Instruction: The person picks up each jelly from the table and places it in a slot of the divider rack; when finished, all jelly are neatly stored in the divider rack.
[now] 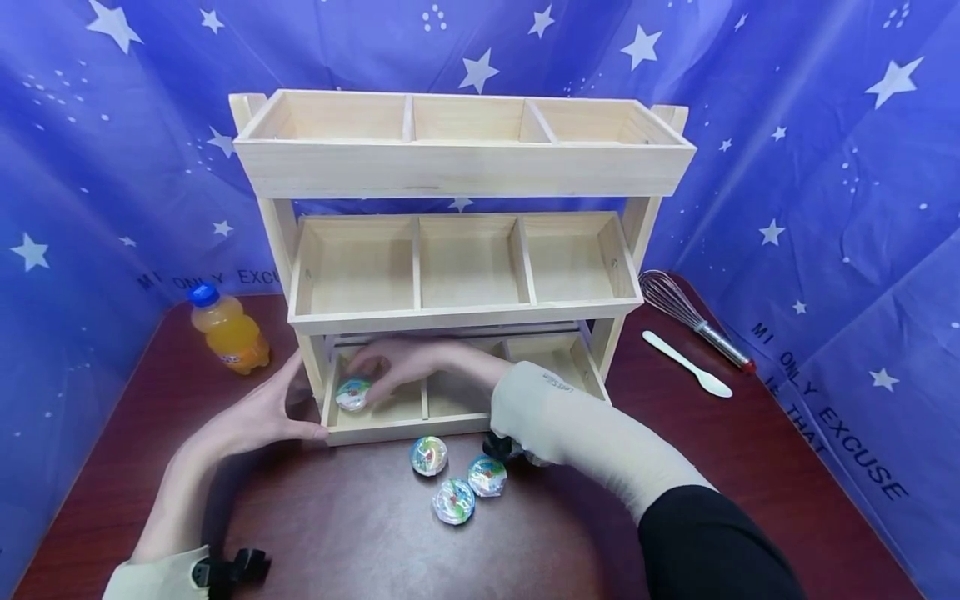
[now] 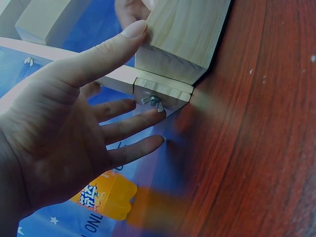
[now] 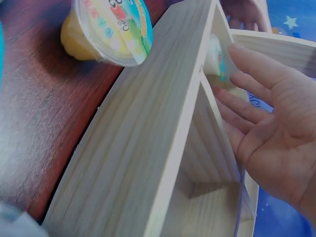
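A small jelly cup point(image 1: 352, 394) with a printed lid sits in the bottom-left compartment of a three-tier wooden rack point(image 1: 465, 171). My right hand point(image 1: 408, 367) reaches into that compartment, its thumb and fingers spread right beside the cup. In the right wrist view the same cup point(image 3: 215, 59) shows just past the fingertips. My left hand point(image 1: 262, 412) is at the rack's lower left corner, thumb tip against the bottom tray point(image 2: 182, 29) and the other fingers extended near a wing nut point(image 2: 154, 101). Three more jelly cups point(image 1: 453, 501) stand on the table before the rack.
An orange drink bottle point(image 1: 236, 333) with a blue cap is left of the rack. To the right lie a whisk point(image 1: 693, 317) and a white spoon point(image 1: 686, 363) on the dark red table point(image 1: 337, 517). A blue starry curtain point(image 1: 810, 167) surrounds the table's back and sides.
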Motion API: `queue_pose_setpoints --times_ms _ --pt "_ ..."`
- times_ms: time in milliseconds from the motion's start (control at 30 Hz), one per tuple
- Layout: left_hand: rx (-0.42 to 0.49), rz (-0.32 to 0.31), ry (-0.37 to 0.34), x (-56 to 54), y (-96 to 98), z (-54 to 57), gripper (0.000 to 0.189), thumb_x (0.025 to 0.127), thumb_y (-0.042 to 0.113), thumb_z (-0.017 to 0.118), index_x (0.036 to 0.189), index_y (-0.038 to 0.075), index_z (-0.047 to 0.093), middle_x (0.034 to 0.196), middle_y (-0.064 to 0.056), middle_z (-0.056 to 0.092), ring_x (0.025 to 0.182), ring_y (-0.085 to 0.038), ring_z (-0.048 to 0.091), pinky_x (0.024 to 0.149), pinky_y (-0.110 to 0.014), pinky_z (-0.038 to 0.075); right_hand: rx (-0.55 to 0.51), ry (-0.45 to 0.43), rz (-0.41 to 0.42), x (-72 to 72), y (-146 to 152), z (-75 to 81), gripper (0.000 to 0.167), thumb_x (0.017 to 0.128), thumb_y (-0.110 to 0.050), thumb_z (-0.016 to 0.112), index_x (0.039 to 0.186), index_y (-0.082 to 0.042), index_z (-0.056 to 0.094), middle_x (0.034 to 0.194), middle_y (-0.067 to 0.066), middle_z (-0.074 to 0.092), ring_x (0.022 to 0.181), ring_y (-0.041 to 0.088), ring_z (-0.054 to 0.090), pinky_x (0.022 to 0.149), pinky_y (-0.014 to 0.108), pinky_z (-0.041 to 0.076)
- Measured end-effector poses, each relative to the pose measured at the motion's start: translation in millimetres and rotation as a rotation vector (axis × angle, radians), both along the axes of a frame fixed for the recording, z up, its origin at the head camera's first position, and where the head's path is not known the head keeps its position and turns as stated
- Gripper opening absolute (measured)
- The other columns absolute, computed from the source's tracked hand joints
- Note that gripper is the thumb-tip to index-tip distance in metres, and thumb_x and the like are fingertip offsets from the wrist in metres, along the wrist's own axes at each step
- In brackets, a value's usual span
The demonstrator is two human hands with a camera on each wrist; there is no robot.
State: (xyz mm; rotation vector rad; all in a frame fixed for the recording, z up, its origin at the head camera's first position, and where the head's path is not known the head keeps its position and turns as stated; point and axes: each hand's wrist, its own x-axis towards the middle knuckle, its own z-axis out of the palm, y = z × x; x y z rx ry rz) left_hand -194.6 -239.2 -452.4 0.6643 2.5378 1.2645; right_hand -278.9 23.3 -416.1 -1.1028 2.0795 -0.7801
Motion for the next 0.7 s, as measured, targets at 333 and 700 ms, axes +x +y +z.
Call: queue_pose_setpoints --times_ms 333,700 --pt "0.025 0.001 -0.032 1.1 1.1 -0.7 0.134 0.077 0.027 0.092 0.162 0.046 -0.01 0.172 -0.017 0.014 0.144 -0.046 0.045 0.115 -0.066 0.037 -0.098 -0.066 -0.117 10.0 36 7.5 0.062 0.099 -0.025 0.069 0.154 -0.009 0.046 0.155 0.015 0.05 0.128 0.026 0.06 0.102 0.024 0.053" --pt "0.017 0.007 -0.024 0.6 3.1 1.2 0.135 0.077 0.028 0.092 0.163 0.043 -0.01 0.173 -0.017 0.012 0.143 -0.048 0.044 0.115 -0.068 0.037 -0.199 0.015 -0.203 27.3 70 7.6 0.06 0.098 -0.024 0.07 0.152 -0.01 0.049 0.144 0.018 0.06 0.122 0.022 0.065 0.106 0.026 0.052"
